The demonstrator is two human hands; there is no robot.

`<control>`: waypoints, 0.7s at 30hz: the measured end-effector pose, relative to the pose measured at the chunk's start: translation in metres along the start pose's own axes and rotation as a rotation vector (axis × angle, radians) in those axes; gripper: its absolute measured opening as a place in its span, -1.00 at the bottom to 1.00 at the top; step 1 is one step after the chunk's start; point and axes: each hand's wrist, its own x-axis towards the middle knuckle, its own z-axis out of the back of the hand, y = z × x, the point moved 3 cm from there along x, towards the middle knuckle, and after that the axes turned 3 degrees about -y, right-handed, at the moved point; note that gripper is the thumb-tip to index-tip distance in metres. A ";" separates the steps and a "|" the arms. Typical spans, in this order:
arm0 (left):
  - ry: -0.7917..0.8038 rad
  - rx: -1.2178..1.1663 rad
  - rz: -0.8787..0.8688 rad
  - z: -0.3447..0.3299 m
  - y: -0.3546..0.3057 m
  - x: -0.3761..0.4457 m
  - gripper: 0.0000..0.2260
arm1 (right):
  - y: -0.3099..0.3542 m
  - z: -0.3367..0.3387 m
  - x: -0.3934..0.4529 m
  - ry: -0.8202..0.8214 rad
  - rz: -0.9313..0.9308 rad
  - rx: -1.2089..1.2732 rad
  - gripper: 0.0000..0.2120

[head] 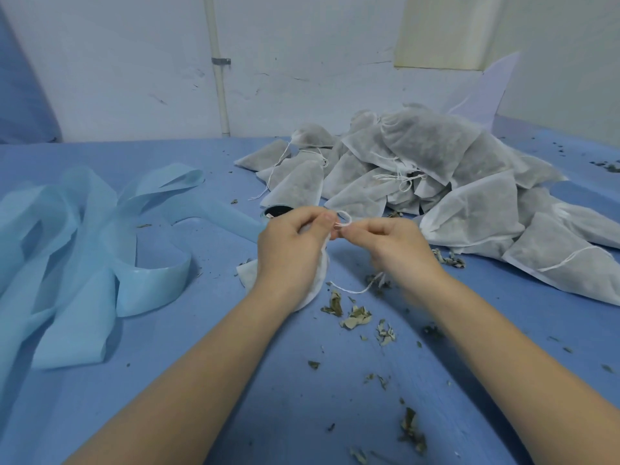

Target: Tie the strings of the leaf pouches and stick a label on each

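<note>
— So, where's the string [343, 219] relative to the fingers?
— Right between the two hands. Left hand [291, 245] pinches one side of the small loop, right hand [391, 248] pinches the other; the loop stands up just above the fingertips. A loose tail trails down under the right hand.
— Which hand has the pouch [318, 280]?
— Left. It hangs under that palm, long axis toward the person, bottom edge apparently on the blue table [208, 380]. Pulling apart sideways should cinch the knot, I'd guess.
— Looks?
— White non-woven, mostly hidden. No label visible. Pouch pile [436, 176] far right; leaf crumbs [355, 317] nearby.
</note>
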 end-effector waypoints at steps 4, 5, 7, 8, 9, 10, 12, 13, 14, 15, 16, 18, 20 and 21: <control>-0.003 0.212 -0.145 -0.007 -0.006 -0.005 -0.69 | 0.001 0.009 0.003 0.032 -0.130 0.113 -0.84; -0.034 0.313 -0.215 -0.008 -0.008 -0.006 -0.75 | 0.000 0.009 0.002 0.038 -0.179 0.196 -0.86; -0.089 0.430 -0.311 -0.008 -0.011 -0.008 -0.84 | 0.001 0.008 0.001 0.030 -0.258 0.356 -0.87; -0.103 0.458 -0.336 -0.008 -0.011 -0.008 -0.84 | 0.002 0.007 -0.001 0.021 -0.276 0.406 -0.85; -0.114 0.470 -0.355 -0.009 -0.011 -0.009 -0.84 | 0.002 0.007 -0.003 0.014 -0.272 0.426 -0.82; -0.126 0.471 -0.368 -0.009 -0.011 -0.010 -0.84 | 0.003 0.006 -0.004 0.008 -0.246 0.414 -0.80; -0.138 0.451 -0.346 -0.009 -0.011 -0.011 -0.84 | 0.005 0.005 -0.008 -0.016 -0.157 0.308 -0.81; -0.140 0.438 -0.325 -0.009 -0.010 -0.011 -0.84 | 0.005 0.003 -0.009 -0.036 -0.114 0.254 -0.86; -0.140 0.428 -0.311 -0.009 -0.010 -0.011 -0.84 | 0.004 0.002 -0.010 -0.056 -0.085 0.223 -0.90; -0.138 0.424 -0.304 -0.009 -0.010 -0.011 -0.84 | 0.004 0.002 -0.010 -0.078 -0.071 0.212 -0.92; -0.132 0.421 -0.299 -0.010 -0.010 -0.011 -0.84 | 0.003 0.001 -0.010 -0.097 -0.072 0.213 -0.93; -0.131 0.392 -0.266 -0.010 -0.010 -0.011 -0.85 | 0.002 0.001 -0.010 -0.118 -0.098 0.222 -0.93; -0.150 0.341 -0.206 -0.009 -0.008 -0.009 -0.87 | 0.001 0.001 -0.009 -0.131 -0.145 0.257 -0.94; -0.158 0.325 -0.181 -0.008 -0.007 -0.008 -0.87 | 0.001 0.001 -0.009 -0.134 -0.175 0.291 -0.94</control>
